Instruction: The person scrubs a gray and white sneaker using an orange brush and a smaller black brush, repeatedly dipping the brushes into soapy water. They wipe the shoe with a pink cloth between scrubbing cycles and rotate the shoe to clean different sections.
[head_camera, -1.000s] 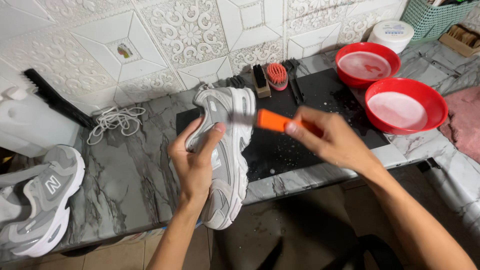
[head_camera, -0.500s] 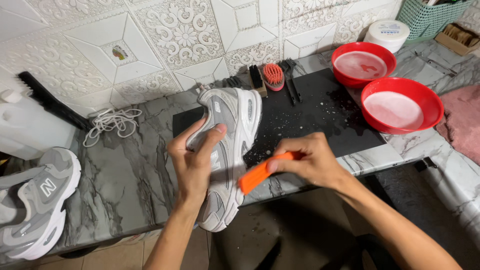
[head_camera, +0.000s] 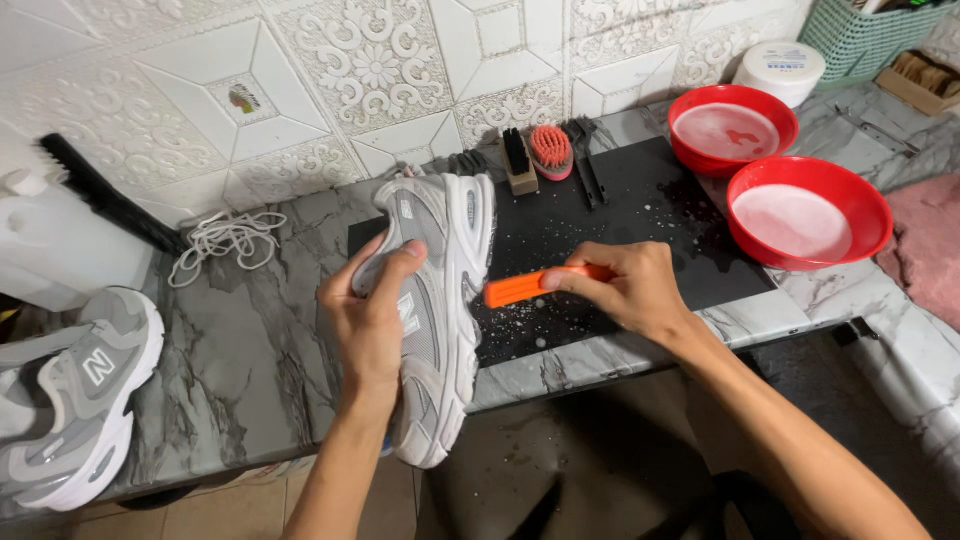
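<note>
Grey-white sneaker (head_camera: 440, 310) lay sole-side right, long axis front-to-back, toe overhanging counter edge (head_camera: 600, 355); left hand (head_camera: 372, 320) clasped its upper; right hand (head_camera: 630, 290) just right of sneaker, clenched on orange brush (head_camera: 520, 288), handle tip aimed at midsole, nearly touching

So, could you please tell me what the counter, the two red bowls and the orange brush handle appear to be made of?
Counter: likely polished marble or a marble-look slab, grey with white veining.
Red bowls: probably plastic, with a smooth, glossy, uniform colour.
Orange brush handle, held in the right hand: apparently moulded plastic, matte and evenly coloured.
</note>
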